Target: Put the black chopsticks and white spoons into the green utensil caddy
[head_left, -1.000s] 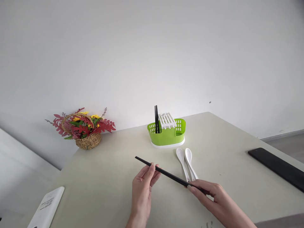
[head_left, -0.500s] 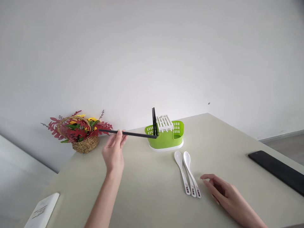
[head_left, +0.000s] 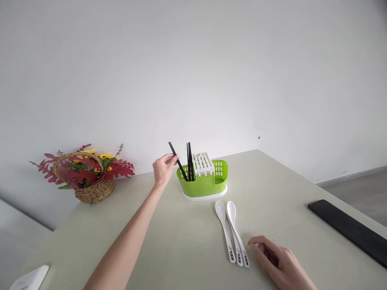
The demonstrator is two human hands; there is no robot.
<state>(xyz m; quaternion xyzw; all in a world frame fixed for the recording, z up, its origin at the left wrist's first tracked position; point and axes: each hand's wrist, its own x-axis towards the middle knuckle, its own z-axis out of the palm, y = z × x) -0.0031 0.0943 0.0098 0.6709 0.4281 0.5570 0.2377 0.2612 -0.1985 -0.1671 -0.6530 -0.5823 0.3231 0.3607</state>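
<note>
My left hand (head_left: 165, 169) pinches a pair of black chopsticks (head_left: 180, 166) near their upper part. They lean to the left, and their lower ends are inside the left compartment of a green utensil holder (head_left: 202, 189) with a white slatted rack (head_left: 203, 163) on top. More black chopsticks (head_left: 189, 161) stand upright in that same compartment. My right hand (head_left: 275, 259) rests low over the table, empty, its fingers loosely curled and slightly apart. Just left of it lie three white spoons (head_left: 225, 229), their bowls toward the holder; two overlap, so one bowl is hidden.
A wicker basket (head_left: 95, 192) of red and yellow flowers stands at the back left. On the right lies a long black flat object (head_left: 344, 229). A white object (head_left: 30, 278) is cut off at the lower left. The wall (head_left: 193, 80) rises behind the table.
Both hands held the chopsticks at first; the right let go and stayed near the spoons. My left hand carried them forward, turned them upright and brought their lower ends into the holder.
</note>
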